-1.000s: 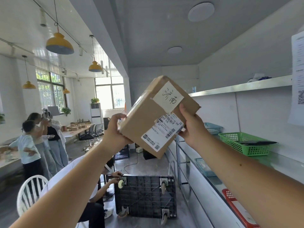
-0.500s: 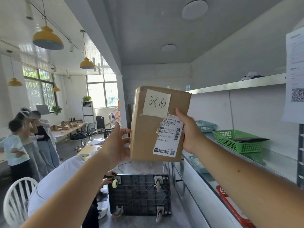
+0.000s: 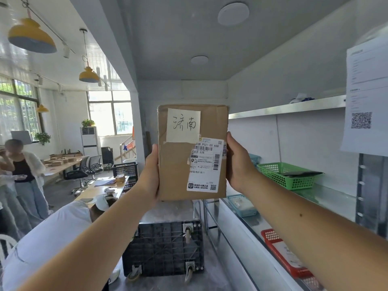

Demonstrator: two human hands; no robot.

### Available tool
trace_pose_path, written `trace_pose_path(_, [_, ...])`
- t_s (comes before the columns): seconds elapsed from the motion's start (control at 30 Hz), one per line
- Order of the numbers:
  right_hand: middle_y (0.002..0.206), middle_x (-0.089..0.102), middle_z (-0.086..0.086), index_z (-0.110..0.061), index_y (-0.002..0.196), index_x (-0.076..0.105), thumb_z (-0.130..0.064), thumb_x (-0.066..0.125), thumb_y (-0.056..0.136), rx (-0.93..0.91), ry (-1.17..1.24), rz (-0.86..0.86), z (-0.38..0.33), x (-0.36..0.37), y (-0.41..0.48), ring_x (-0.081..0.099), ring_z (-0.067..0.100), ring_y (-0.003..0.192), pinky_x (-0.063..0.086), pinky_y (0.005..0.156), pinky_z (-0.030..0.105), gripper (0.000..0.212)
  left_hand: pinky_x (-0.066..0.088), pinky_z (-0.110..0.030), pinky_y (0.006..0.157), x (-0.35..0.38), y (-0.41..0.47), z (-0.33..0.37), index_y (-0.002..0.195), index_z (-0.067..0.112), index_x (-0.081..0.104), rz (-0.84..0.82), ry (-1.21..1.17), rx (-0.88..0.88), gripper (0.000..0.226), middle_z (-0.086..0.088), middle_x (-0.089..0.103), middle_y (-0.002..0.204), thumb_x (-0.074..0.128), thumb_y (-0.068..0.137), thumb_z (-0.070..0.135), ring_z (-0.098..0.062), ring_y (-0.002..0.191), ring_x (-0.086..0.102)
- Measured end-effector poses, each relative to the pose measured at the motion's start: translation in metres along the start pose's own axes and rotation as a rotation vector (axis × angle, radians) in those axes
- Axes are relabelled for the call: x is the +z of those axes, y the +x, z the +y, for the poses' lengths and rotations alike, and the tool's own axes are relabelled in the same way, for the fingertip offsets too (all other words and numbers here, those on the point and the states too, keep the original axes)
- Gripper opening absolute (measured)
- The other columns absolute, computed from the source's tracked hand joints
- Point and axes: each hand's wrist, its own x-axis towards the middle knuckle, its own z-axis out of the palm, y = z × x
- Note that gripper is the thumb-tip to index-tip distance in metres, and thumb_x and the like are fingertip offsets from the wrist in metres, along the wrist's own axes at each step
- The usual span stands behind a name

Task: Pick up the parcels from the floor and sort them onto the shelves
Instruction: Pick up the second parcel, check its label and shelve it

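A brown cardboard parcel is held upright at arm's length in front of me, its face toward the camera. It carries a pale handwritten note at the top and a white shipping label at the lower right. My left hand grips its left edge and my right hand grips its right edge. The metal shelves run along the wall on my right, with a green basket, a blue basket and a red basket on them.
A black wheeled dolly stands upended on the floor just ahead. A person in white crouches at the lower left, others stand at the far left. A printed sheet hangs on the shelf post at right. Desks and chairs fill the room beyond.
The parcel has turned from a tilted pose to upright and square to the camera. Both hands stayed on its sides, with the left hand closing fully onto the left edge.
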Motion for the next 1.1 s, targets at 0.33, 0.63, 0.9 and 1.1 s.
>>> trace_pose_path(0.33, [0.131, 0.078, 0.011, -0.026, 0.119, 0.082, -0.086, 0.058, 0.073, 0.014, -0.096, 0.163, 0.001, -0.018, -0.021, 0.069, 0.038, 0.128, 0.042, 0.12, 0.061, 0.079, 0.061, -0.046, 0.085, 0.024, 0.002, -0.014, 0.102, 0.036, 0.086, -0.151, -0.112, -0.077, 0.087, -0.011, 0.084, 0.114, 0.017, 0.092, 0.088, -0.028, 0.086, 0.084])
trace_pose_path(0.63, [0.131, 0.08, 0.003, -0.036, 0.118, 0.082, -0.09, 0.049, 0.079, 0.021, -0.175, 0.342, -0.018, -0.068, -0.069, 0.068, 0.035, 0.13, 0.04, 0.122, 0.062, 0.075, 0.063, -0.049, 0.09, 0.083, 0.012, -0.043, 0.136, 0.033, 0.072, -0.362, -0.119, -0.108, 0.086, -0.004, 0.083, 0.122, 0.019, 0.094, 0.086, -0.03, 0.11, 0.08])
trace_pose_path(0.9, [0.107, 0.086, 0.006, -0.028, 0.118, 0.078, -0.076, 0.04, 0.098, 0.013, -0.096, 0.528, -0.057, -0.124, -0.143, 0.079, 0.031, 0.104, 0.058, 0.102, 0.05, 0.064, 0.067, -0.041, 0.08, 0.167, -0.03, -0.066, 0.117, 0.033, 0.077, -0.55, -0.187, -0.142, 0.076, -0.004, 0.086, 0.108, 0.021, 0.097, 0.081, -0.023, 0.092, 0.084])
trace_pose_path(1.1, [0.113, 0.084, 0.014, -0.023, 0.112, 0.08, -0.082, 0.047, 0.087, -0.039, -0.044, 0.673, -0.089, -0.167, -0.215, 0.077, 0.038, 0.108, 0.051, 0.113, 0.058, 0.072, 0.055, -0.061, 0.108, 0.234, -0.08, -0.065, 0.132, 0.031, 0.076, -0.684, -0.182, -0.158, 0.093, -0.013, 0.08, 0.126, 0.047, 0.066, 0.089, -0.038, 0.116, 0.077])
